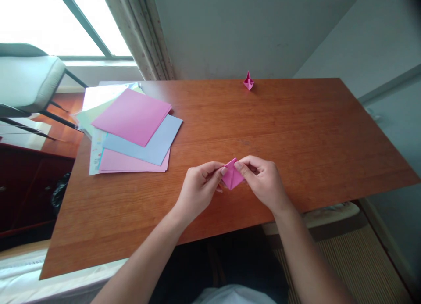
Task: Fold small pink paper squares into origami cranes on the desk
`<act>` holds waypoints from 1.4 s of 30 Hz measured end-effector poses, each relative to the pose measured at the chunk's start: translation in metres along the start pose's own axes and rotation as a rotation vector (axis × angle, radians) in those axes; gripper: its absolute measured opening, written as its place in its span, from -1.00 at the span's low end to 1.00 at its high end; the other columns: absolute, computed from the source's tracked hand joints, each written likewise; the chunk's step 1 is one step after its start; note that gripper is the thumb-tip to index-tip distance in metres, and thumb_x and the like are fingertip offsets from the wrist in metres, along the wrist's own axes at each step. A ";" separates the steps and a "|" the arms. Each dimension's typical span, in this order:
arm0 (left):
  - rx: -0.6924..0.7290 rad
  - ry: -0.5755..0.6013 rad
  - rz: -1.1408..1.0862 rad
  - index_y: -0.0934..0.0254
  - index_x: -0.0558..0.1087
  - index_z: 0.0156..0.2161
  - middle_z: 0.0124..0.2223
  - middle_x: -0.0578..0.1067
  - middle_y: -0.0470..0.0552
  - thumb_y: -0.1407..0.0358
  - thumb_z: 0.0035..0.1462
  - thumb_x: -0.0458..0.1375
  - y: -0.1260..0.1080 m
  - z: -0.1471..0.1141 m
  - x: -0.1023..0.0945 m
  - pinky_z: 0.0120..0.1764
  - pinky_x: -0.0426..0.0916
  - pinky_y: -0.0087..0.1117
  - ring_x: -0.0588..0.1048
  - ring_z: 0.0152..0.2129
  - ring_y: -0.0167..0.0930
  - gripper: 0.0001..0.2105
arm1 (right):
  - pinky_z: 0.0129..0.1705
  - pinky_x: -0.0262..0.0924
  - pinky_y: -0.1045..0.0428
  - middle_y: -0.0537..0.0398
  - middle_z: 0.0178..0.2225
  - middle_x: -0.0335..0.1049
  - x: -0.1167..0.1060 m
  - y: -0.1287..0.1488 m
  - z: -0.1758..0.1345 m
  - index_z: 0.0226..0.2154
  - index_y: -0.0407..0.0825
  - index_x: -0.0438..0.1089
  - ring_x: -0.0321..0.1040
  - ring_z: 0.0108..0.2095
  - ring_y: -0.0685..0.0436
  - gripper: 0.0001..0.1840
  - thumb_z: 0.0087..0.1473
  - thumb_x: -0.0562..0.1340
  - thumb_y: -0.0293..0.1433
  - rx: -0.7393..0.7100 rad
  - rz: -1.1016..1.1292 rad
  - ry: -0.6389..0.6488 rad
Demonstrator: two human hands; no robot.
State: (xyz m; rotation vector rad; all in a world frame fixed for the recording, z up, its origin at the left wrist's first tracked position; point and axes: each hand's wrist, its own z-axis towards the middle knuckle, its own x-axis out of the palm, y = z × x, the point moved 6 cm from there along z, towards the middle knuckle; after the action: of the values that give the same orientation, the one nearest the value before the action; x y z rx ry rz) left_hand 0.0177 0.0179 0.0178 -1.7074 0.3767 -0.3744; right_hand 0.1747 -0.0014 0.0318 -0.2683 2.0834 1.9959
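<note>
Between my two hands is a small piece of folded pink paper [233, 177], diamond-shaped, with a crease running down its middle. My left hand [201, 184] pinches its left corner, thumb on top. On the other side, my right hand [263, 180] grips the upper right edge between thumb and fingers. The paper is held just above the wooden table near its front edge. The fingertips under the paper are mostly hidden. A small finished-looking pink origami figure [249, 81] with a pointed tip stands at the table's far edge.
On the left of the wooden table [296, 133] lies a stack of paper: pink sheets [134, 115] on top, blue sheets [161, 139] beneath, and lighter pink sheets [131, 162] lower down. A white chair [33, 78] stands beyond the left edge, near the window and curtain [138, 27].
</note>
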 end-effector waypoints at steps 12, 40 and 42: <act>-0.051 -0.091 -0.016 0.37 0.51 -0.21 -0.44 0.56 -0.02 0.15 0.27 0.17 0.001 0.000 -0.006 -0.49 0.39 -0.56 0.52 -0.54 -0.48 -0.74 | -0.44 0.19 0.08 0.14 -0.46 0.45 0.000 -0.005 0.002 -0.33 -0.01 0.50 0.34 -0.47 -0.02 -0.72 0.21 0.26 -0.15 0.018 0.010 0.013; 0.790 0.096 1.149 0.30 0.45 0.01 -0.02 0.60 0.02 0.42 0.32 0.12 -0.016 -0.037 0.007 -0.06 0.40 -0.26 0.55 -0.09 -0.32 -0.81 | -0.39 0.04 0.05 0.21 -0.50 0.43 0.012 -0.005 0.006 -0.44 0.00 0.43 0.32 -0.46 -0.01 -0.71 0.29 0.14 -0.31 0.074 -0.415 0.310; 0.784 0.099 1.159 0.29 0.46 -0.01 -0.02 0.60 0.01 0.41 0.33 0.11 -0.015 -0.036 0.006 -0.08 0.40 -0.27 0.55 -0.09 -0.33 -0.82 | -0.38 0.05 0.05 0.18 -0.45 0.47 0.013 -0.003 0.005 -0.39 0.01 0.45 0.35 -0.44 -0.02 -0.73 0.30 0.13 -0.32 0.064 -0.453 0.314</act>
State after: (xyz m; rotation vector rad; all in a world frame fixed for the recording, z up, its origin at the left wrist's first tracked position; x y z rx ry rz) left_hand 0.0078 -0.0144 0.0383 -0.5265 1.0456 0.2464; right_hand 0.1637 0.0038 0.0249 -0.9992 2.0157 1.6931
